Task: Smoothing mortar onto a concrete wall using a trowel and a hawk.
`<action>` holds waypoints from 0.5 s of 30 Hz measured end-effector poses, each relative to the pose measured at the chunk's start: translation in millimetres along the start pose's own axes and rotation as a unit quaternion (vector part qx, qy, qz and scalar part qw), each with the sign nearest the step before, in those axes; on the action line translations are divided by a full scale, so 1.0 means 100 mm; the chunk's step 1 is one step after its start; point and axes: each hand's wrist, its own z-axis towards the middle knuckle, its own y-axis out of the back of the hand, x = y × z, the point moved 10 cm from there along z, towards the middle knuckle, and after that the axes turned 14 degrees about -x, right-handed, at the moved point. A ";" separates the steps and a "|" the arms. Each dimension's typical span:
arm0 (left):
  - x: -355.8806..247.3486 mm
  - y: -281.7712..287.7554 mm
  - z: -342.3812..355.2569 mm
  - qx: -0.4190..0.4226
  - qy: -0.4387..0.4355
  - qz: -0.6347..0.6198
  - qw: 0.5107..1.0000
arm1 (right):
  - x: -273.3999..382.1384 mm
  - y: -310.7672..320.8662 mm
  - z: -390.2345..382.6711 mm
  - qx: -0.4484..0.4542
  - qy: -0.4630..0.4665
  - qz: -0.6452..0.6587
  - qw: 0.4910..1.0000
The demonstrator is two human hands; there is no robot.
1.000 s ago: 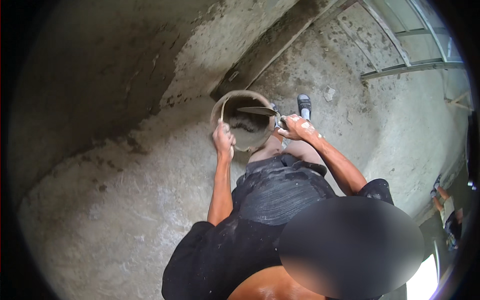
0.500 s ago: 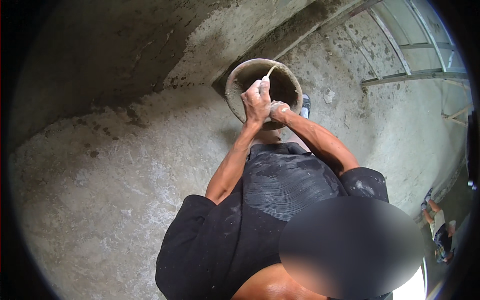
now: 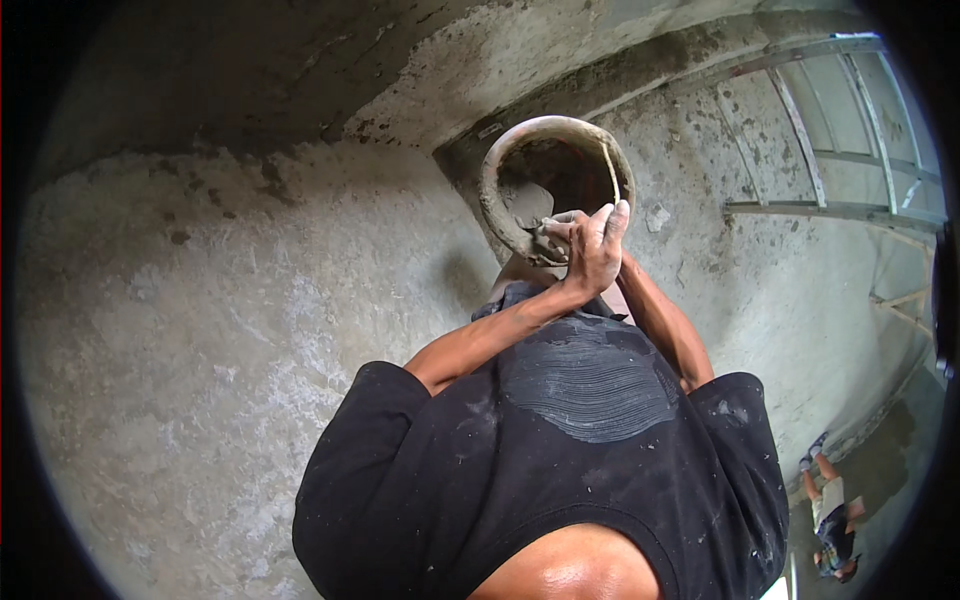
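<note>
A round bucket (image 3: 492, 205), its rim and walls caked with grey mortar, stands in front of my legs. My left hand (image 3: 597, 248), whitened with dust, is closed on the bucket's thin pale handle (image 3: 611, 172) at the right side of the rim. Behind it, partly hidden, my right hand (image 3: 560, 229) reaches over the near left rim with its fingers curled. Just beyond those fingers a flat grey trowel blade (image 3: 530, 204) shows inside the bucket; its grip is hidden by the hand. The depth of the bucket is dark.
Rough concrete wall (image 3: 250, 90) and stained floor (image 3: 230, 350) surround me. A metal frame (image 3: 830, 150) with several bars is at the upper right. A small pale chunk (image 3: 657, 217) lies right of the bucket. Far off at lower right is another person (image 3: 830, 515).
My left hand has swung rightward with the bucket handle. My right hand now shows left of it, at the near rim, and the trowel blade has come into sight. The whole view has shifted.
</note>
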 end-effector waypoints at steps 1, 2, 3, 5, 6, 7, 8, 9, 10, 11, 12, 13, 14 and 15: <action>-0.09 0.05 0.08 -0.007 -0.004 -0.002 1.000 | 0.06 0.02 0.04 -0.009 -0.008 -0.064 0.998; -0.09 0.05 0.10 0.024 0.039 -0.031 0.998 | 0.08 0.05 0.04 -0.020 -0.017 -0.126 0.992; -0.07 0.04 0.10 0.055 0.081 -0.060 0.993 | 0.11 0.08 0.04 -0.031 -0.025 -0.188 0.981; 0.02 0.13 0.24 0.037 0.138 -0.107 0.984 | 0.31 0.09 0.06 -0.053 -0.034 -0.313 0.948; 0.04 0.21 0.37 0.011 0.130 -0.122 0.984 | 0.43 0.10 0.06 -0.063 -0.038 -0.374 0.925; 0.09 0.43 0.51 -0.032 0.124 -0.134 0.983 | 0.49 -0.25 -0.09 -0.014 -0.163 -0.271 0.949; 0.14 0.54 0.60 -0.042 0.176 -0.170 0.969 | 0.66 -0.41 -0.20 0.012 -0.153 -0.212 0.965; 0.20 0.64 0.71 -0.048 0.227 -0.207 0.950 | 0.83 -0.51 -0.27 0.036 -0.143 -0.153 0.977; 0.30 0.79 0.83 -0.083 0.248 -0.222 0.939 | 1.00 -0.52 -0.33 0.016 -0.137 -0.178 0.974; 0.40 0.92 0.92 -0.116 0.269 -0.238 0.926 | 1.15 -0.49 -0.37 -0.007 -0.130 -0.203 0.970; 0.44 0.96 0.96 -0.104 0.271 -0.252 0.923 | 1.25 -0.43 -0.40 0.002 -0.126 -0.234 0.964; 0.43 0.96 0.97 -0.092 0.274 -0.266 0.920 | 1.29 -0.33 -0.42 0.003 -0.124 -0.242 0.962; 0.40 0.96 0.93 -0.104 0.295 -0.267 0.912 | 1.32 -0.16 -0.42 -0.017 -0.107 -0.298 0.948; 0.38 0.96 0.90 -0.123 0.301 -0.253 0.911 | 1.37 0.00 -0.42 -0.034 -0.091 -0.354 0.930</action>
